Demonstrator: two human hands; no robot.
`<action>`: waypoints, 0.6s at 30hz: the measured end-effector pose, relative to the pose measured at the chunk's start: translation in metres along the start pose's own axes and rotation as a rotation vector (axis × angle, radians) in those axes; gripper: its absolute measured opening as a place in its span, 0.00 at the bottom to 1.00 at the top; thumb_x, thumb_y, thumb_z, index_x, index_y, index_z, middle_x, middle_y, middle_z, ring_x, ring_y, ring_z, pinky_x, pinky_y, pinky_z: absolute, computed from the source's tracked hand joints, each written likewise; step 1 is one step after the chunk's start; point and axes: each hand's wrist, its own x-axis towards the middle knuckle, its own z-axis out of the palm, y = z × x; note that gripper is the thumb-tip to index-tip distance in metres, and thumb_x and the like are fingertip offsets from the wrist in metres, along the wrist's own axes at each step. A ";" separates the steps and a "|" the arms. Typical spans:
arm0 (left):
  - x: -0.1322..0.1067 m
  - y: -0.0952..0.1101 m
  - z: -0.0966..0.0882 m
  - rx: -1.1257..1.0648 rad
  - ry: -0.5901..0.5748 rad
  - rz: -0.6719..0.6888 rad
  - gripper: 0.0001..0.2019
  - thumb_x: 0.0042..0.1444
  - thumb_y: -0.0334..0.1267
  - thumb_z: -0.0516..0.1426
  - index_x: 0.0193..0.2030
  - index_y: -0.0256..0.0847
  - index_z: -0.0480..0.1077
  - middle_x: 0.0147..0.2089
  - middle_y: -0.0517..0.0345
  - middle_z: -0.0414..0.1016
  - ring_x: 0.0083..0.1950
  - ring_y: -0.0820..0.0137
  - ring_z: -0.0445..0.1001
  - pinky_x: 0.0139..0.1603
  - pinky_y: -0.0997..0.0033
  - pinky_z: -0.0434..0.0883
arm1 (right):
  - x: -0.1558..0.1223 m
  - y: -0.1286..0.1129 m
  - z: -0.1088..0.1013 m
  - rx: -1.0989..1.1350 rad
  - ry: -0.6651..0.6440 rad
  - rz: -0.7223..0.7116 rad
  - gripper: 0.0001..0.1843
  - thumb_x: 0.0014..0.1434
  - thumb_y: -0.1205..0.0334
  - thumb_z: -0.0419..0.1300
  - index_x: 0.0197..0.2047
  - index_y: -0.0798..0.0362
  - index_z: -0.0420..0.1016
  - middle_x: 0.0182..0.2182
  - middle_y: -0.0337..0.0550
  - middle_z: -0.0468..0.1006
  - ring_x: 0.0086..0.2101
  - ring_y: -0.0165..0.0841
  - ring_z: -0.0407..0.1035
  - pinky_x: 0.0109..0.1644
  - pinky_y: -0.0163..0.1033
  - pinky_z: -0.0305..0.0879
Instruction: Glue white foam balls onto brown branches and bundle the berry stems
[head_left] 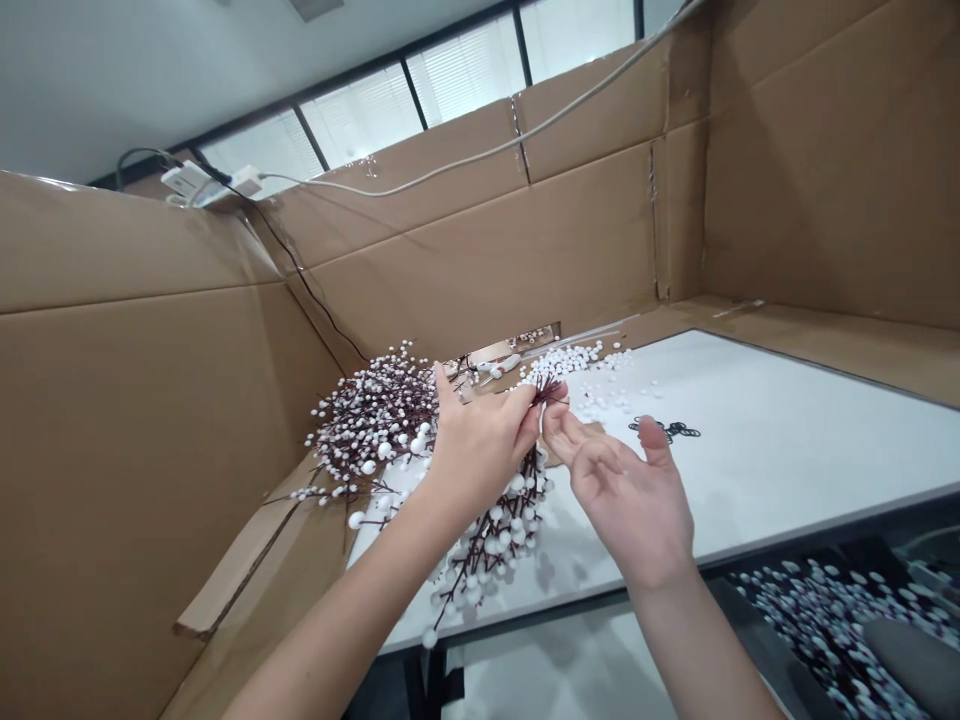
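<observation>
Observed from the side of the work area. Left hand (476, 450): closed in a firm pinch, thumb and fingers gripping the upper end of a branching spray of thin maroon stems set with round white berries (499, 535). The spray hangs from the pinch, its lower berries over the white laminate surface (750, 450). Right hand (626, 490): open, fingers loosely spread, palm turned up toward the wearer, holding nothing visible. Its fingertips lie just beside the stem ends; contact cannot be told.

Handling note: a pinch close to the stem ends appears sound, since it steadies the thin stems while the free fingers have room to work. Light pressure near the berries seems wise, as they look easily dislodged.

Beyond the hands, a scatter of loose round white beads (577, 370) lies on the surface. Further right of these is a small cluster of black rubber rings (666, 430). Left of the left hand sits a dense heap of similar berry sprays (367, 430), crowding that side and likely to snag the hanging stems. Behind the hands, a small white-and-red-handled tool (501, 365) is partly hidden; its type cannot be told. Below and right of the right hand, past the surface edge, lies another mass of white berries (817, 625). Tall corrugated cardboard sheets (480, 270) wall off the far side.
</observation>
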 end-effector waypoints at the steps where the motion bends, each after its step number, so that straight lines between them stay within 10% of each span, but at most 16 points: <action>1: -0.001 0.000 0.000 -0.010 0.005 0.000 0.13 0.61 0.39 0.42 0.45 0.42 0.64 0.32 0.61 0.77 0.33 0.70 0.74 0.59 0.33 0.37 | -0.001 -0.001 0.002 0.035 0.011 0.006 0.13 0.54 0.53 0.44 0.39 0.52 0.59 0.41 0.53 0.68 0.47 0.30 0.63 0.20 0.23 0.65; 18: 0.002 0.015 0.009 0.122 0.101 0.106 0.16 0.59 0.38 0.43 0.49 0.42 0.67 0.25 0.60 0.78 0.26 0.70 0.74 0.59 0.35 0.40 | -0.011 -0.021 0.009 -0.088 0.069 -0.106 0.05 0.54 0.67 0.50 0.36 0.52 0.60 0.40 0.49 0.68 0.40 0.31 0.68 0.19 0.23 0.63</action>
